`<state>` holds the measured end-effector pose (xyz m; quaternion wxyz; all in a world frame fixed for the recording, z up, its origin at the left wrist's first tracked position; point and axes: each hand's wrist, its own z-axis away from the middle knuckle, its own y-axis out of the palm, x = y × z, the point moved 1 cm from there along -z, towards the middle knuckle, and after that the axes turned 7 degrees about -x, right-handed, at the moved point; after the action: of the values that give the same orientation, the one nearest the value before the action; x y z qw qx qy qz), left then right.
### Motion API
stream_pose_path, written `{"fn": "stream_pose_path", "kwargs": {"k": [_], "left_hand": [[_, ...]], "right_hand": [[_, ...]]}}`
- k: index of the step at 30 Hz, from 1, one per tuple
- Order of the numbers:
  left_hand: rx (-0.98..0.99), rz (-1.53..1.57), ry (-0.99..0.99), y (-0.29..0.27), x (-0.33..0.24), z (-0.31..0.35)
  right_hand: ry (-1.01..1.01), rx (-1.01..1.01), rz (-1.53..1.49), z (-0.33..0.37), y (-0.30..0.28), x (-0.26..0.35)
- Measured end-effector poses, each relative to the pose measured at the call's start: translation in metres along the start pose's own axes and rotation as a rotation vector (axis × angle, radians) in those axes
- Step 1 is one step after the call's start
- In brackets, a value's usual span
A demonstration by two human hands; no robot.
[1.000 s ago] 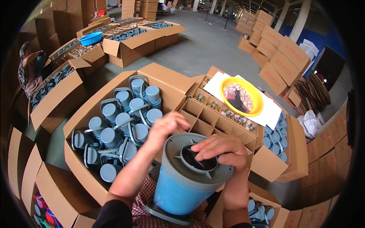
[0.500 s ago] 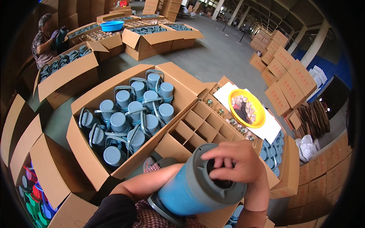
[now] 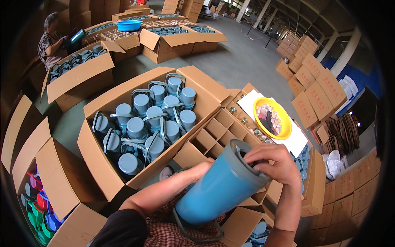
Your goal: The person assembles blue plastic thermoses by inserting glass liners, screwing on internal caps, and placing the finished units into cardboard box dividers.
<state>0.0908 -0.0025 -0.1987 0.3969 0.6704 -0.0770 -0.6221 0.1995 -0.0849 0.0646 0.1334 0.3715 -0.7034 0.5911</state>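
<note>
The blue flask casing (image 3: 218, 187) has tilted, below the half-curled right hand (image 3: 276, 162) grasping its rim; left hand (image 3: 202, 168) alongside, grip unclear.

At the right fingers (image 3: 269, 153), the jug (image 3: 218, 185) is blue, its rim (image 3: 236, 149) grey. Beyond them, the basin (image 3: 266, 131) is yellow, the sheet (image 3: 297, 145) white. Left of them, the cups (image 3: 154, 116) are grey-blue, the carton (image 3: 96, 148) brown. Lower left of them, the cloth (image 3: 164, 228) is red-and-pale checked, the sleeve (image 3: 125, 226) black.
</note>
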Motion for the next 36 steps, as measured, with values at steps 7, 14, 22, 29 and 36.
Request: {"fn": "stream_pose_path", "kwargs": {"k": [7,14,22,29,36], "left_hand": [[0.091,-0.261,0.326,0.020,-0.019,0.029],[-0.448,-0.770,0.397,0.034,-0.038,0.095],[-0.324,-0.376,0.411,-0.038,0.025,0.108],[-0.704,-0.259,0.051,-0.046,0.024,0.140],[-0.809,0.110,0.082,-0.053,0.011,0.101]], "right_hand": [[0.386,-0.095,-0.054,0.015,0.011,-0.004],[0.550,-0.209,-0.199,0.023,0.019,-0.051],[0.354,-0.953,-0.287,0.081,0.060,-0.129],[0.361,-0.315,-0.709,0.182,0.189,-0.094],[0.237,-0.077,-0.392,0.203,0.194,-0.064]]}}
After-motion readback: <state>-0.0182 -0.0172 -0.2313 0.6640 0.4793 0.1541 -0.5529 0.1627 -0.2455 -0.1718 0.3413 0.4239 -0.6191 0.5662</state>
